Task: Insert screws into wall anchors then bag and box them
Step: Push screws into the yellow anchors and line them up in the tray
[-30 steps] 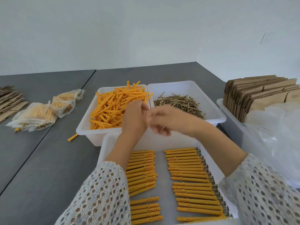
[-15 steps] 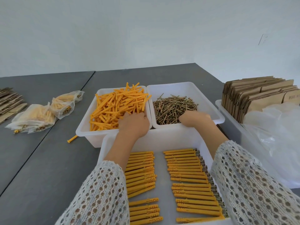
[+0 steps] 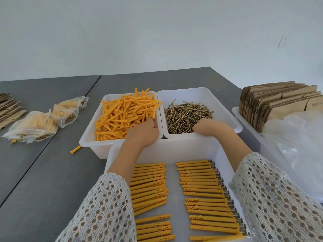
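Observation:
A white bin (image 3: 90,137) holds a heap of loose orange wall anchors (image 3: 122,114). Beside it on the right, a second white bin (image 3: 227,109) holds brass screws (image 3: 185,116). My left hand (image 3: 143,132) reaches into the near right corner of the anchor heap, its fingers hidden under the hand. My right hand (image 3: 209,127) is down in the near part of the screw pile, knuckles up and fingertips buried. A white tray (image 3: 174,149) in front holds two rows of assembled anchors with screws (image 3: 201,189).
Filled clear bags (image 3: 33,126) lie on the grey table at the left, with flat cardboard (image 3: 8,109) behind them. One loose anchor (image 3: 75,149) lies on the table. At the right, a bin (image 3: 236,110) holds folded cartons (image 3: 279,105) and empty plastic bags (image 3: 297,145).
One second ago both hands were together above the bins. They have since parted and dropped, the left into the anchors and the right into the screws, and have stayed there for the last half second.

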Tool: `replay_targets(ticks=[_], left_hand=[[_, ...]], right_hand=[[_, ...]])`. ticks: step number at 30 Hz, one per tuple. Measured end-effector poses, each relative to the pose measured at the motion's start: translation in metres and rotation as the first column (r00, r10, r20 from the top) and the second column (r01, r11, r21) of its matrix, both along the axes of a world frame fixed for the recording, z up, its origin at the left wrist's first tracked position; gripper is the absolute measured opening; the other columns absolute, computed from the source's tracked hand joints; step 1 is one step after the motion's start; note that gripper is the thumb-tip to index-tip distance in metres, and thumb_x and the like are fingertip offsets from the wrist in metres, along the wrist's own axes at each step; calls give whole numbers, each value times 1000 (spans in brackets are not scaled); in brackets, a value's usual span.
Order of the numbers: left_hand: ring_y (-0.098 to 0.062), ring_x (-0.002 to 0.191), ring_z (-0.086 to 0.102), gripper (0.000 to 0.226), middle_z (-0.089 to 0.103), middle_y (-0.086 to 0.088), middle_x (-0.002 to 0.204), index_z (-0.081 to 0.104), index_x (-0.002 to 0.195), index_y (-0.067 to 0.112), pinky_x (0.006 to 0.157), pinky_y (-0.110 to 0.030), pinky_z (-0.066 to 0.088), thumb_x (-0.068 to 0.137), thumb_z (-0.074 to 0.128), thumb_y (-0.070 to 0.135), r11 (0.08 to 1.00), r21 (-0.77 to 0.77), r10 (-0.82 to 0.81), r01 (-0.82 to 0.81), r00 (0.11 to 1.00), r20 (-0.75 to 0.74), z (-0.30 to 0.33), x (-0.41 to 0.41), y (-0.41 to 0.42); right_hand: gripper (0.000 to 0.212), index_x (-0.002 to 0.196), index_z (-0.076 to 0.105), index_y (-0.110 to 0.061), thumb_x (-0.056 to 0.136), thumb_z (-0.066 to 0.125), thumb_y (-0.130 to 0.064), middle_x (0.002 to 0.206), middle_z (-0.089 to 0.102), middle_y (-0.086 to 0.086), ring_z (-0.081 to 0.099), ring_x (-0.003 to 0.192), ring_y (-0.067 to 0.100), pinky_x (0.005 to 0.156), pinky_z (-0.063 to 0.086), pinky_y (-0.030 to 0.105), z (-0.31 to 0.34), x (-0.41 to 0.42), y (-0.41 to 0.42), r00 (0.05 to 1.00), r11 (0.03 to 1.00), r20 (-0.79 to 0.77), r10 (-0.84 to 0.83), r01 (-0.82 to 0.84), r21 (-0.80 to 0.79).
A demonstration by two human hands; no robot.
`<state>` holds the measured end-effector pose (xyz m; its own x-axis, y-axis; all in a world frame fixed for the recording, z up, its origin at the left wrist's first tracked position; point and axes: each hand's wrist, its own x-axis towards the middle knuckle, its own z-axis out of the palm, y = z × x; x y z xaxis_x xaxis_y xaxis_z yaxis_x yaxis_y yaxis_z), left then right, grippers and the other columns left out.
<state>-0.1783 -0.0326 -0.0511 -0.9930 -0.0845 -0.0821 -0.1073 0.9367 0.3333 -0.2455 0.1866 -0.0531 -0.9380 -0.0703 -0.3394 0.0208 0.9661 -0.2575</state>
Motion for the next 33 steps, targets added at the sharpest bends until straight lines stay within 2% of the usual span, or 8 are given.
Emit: replay_targets(ticks=[4,11,15,18,21,24,29,33], left_hand=[[-18,91,53,17,58,8,97,46,112,27,66,-34,32,97,38,24,998,57,20,-16,998,-61,-1,1,0],[-4,71,54,13,59,16,69,52,99,36,58,-30,32,99,40,33,925,374,175,-71,952,-252,-4,5,1],[-3,80,58,18,64,18,78,56,92,37,69,-33,42,98,43,49,863,504,198,-32,940,-278,0,5,1],[-11,85,63,26,68,13,87,67,94,33,81,-39,51,99,45,46,829,557,126,50,953,-274,2,6,-2],[-9,71,58,27,64,9,84,72,104,34,71,-33,48,99,48,22,824,556,67,104,958,-278,1,5,-6],[4,56,55,35,64,13,88,70,107,33,60,-28,42,94,50,8,853,504,34,134,950,-310,-2,5,-7],[-10,80,58,35,62,15,95,67,112,35,74,-39,54,91,55,10,904,410,8,123,953,-303,-4,4,-7],[-11,87,58,26,57,18,90,63,103,37,71,-32,51,93,56,13,941,326,33,95,931,-364,-7,4,-4]], right_hand=[[20,84,48,-17,91,34,-28,105,56,6,51,95,27,98,43,46,2,4,0,1000,1000,-15,-17,18,5],[15,80,48,-18,91,41,-25,80,56,1,49,71,18,65,34,32,8,15,1,985,997,-152,-76,70,-44],[10,81,49,-16,89,43,-13,74,53,1,46,65,17,55,30,29,9,19,2,965,990,-248,-88,57,-130],[19,71,52,-14,84,43,-4,65,48,2,40,57,19,50,28,26,9,21,3,932,974,-336,-139,67,-217],[27,61,50,-13,83,42,-1,62,42,6,32,54,18,48,25,24,7,21,3,902,949,-379,-208,92,-301],[23,87,68,1,93,48,-8,77,63,19,47,63,23,55,36,28,6,19,3,863,909,-412,-291,115,-401],[10,100,59,-11,99,51,-16,84,62,2,57,73,17,59,41,27,12,22,-6,802,803,-463,-377,33,-596],[7,93,55,-16,96,53,-9,89,70,6,62,70,17,63,52,32,21,32,-22,817,635,-397,-419,-49,-771]])
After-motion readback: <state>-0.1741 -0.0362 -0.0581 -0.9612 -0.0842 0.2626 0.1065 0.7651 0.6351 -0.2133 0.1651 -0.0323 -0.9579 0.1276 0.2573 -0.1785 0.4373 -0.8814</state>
